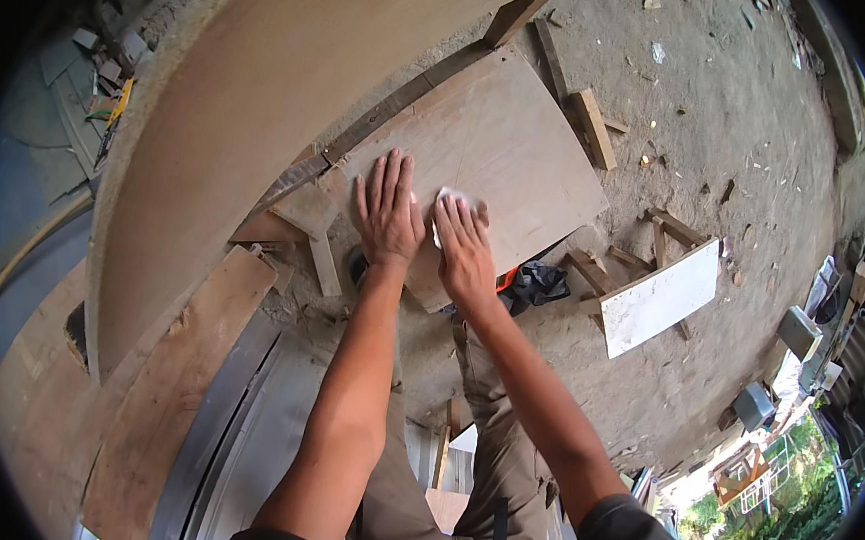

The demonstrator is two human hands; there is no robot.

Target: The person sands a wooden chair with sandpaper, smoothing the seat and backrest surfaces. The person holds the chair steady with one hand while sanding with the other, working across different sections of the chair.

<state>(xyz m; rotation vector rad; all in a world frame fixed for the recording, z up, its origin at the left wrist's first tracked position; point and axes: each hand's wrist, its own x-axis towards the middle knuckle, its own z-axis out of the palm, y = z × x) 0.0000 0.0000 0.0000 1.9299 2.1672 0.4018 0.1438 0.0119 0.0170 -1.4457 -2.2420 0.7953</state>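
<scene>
A flat light-brown wooden board [532, 137] lies in front of me. My left hand [390, 217] rests palm down on its near left part, fingers stretched out, holding nothing. To the right of it, my right hand [466, 252] presses a small white folded sheet [438, 236] against the board's surface. The fingers lie over the sheet and cover most of it; whether it is sandpaper, paper or cloth I cannot tell. Both arms reach forward, with the hands a short way apart.
A large curved wooden panel [255, 87] rises close on the left. Long planks [173, 392] lie at the lower left. On the dirt floor to the right stand a low white-topped stool [659, 298] and wood offcuts [595, 129]. A black bag [540, 283] sits under the board's near edge.
</scene>
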